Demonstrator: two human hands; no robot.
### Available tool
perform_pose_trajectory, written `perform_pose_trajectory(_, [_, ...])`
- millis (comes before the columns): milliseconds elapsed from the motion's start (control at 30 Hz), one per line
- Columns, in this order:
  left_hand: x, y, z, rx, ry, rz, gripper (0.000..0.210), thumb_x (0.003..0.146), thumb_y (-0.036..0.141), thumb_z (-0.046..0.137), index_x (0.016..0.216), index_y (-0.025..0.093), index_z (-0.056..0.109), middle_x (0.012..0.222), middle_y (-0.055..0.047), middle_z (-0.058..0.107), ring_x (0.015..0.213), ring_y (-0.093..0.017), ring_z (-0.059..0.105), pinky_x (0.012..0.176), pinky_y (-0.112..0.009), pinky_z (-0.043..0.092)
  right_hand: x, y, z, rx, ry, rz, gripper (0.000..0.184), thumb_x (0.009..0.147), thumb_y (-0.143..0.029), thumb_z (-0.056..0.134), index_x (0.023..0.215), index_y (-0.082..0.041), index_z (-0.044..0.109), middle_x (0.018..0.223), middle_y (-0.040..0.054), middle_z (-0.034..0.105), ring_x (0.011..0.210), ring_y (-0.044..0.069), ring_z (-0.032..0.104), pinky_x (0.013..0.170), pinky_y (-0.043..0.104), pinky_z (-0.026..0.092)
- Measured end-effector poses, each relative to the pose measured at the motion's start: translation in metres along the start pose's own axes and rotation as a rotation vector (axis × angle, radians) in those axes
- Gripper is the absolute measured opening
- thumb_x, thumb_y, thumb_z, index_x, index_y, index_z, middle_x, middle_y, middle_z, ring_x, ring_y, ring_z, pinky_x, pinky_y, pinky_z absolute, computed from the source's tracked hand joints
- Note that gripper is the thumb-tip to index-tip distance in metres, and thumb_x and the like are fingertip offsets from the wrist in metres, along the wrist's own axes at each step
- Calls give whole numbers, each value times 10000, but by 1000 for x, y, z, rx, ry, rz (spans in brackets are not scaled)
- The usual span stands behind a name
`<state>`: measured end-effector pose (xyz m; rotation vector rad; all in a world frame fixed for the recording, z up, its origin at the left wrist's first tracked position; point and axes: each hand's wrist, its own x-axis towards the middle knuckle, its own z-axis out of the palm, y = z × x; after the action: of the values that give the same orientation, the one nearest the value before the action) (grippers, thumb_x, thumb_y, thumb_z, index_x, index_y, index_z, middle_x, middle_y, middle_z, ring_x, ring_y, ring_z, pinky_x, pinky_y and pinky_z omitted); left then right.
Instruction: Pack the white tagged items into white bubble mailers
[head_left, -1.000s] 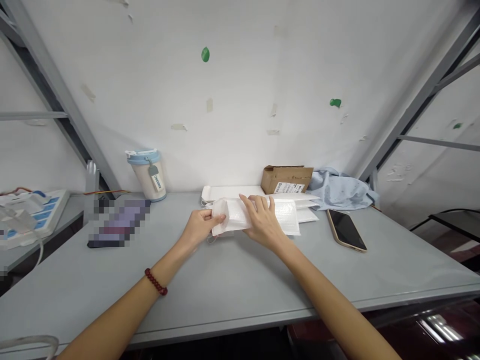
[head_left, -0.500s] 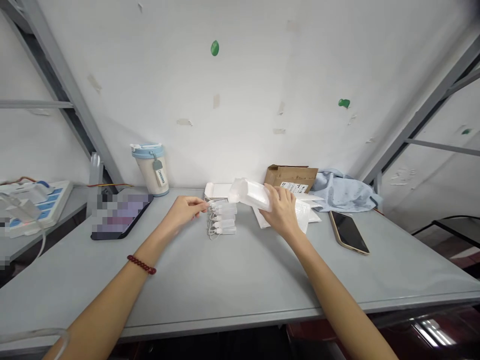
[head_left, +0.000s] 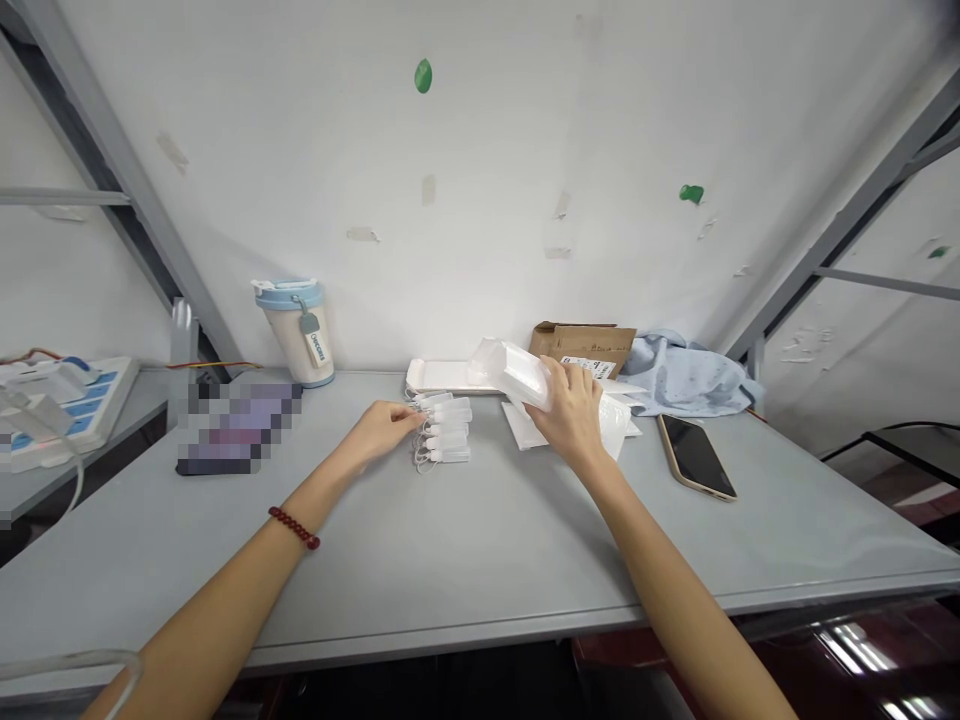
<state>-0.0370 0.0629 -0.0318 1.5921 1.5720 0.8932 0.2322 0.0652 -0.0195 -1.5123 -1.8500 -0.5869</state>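
Several small translucent plastic tubes with white cord loops lie in a column on the grey table. My left hand is beside their upper left end, fingertips pinched together at the cords; whether a cord is between them is too small to tell. Raised over the table to the right, my right hand grips a clear plastic bag. The bag is tilted, its loose end pointing left, and something whitish shows inside. Behind it, a shallow white tray lies near the wall, partly covered by the bag.
White plastic packaging, an opened cardboard box and a light blue cloth are at the back right. A phone lies at right. To the left are a tumbler, a dark-edged device and a power strip.
My left hand has shifted slightly right along the cords at the column's top. The right hand has moved a little right with the bag. The view has tilted slightly.
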Motion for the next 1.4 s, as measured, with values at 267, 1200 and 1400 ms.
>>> perform_pose_trajectory(267, [-4, 10, 0, -74, 24, -91, 251, 654, 404, 651, 693, 166, 720, 746, -38, 659, 687, -167, 518, 598, -261, 338, 0, 0, 0, -20, -15, 16, 488, 778, -286, 533, 1248, -183, 450, 1078, 118, 514, 997, 271, 436, 855, 409, 325])
perform_pose_trajectory(1200, [-1, 13, -23, -514, 65, -60, 219, 552, 318, 736, 551, 141, 608, 592, 3, 473, 571, -95, 390, 459, -223, 251, -1, -2, 0, -39, -31, 12, 464, 768, -255, 534, 1220, -181, 460, 1048, 117, 505, 967, 265, 428, 834, 396, 316])
perform_pose_trajectory(1400, [-2, 17, -29, -560, 110, 9, 225, 565, 328, 734, 581, 133, 622, 593, 22, 429, 593, -89, 370, 467, -215, 245, -5, -9, 2, -33, -88, -36, 476, 755, -221, 554, 1220, -177, 463, 1081, 116, 516, 988, 258, 430, 861, 399, 305])
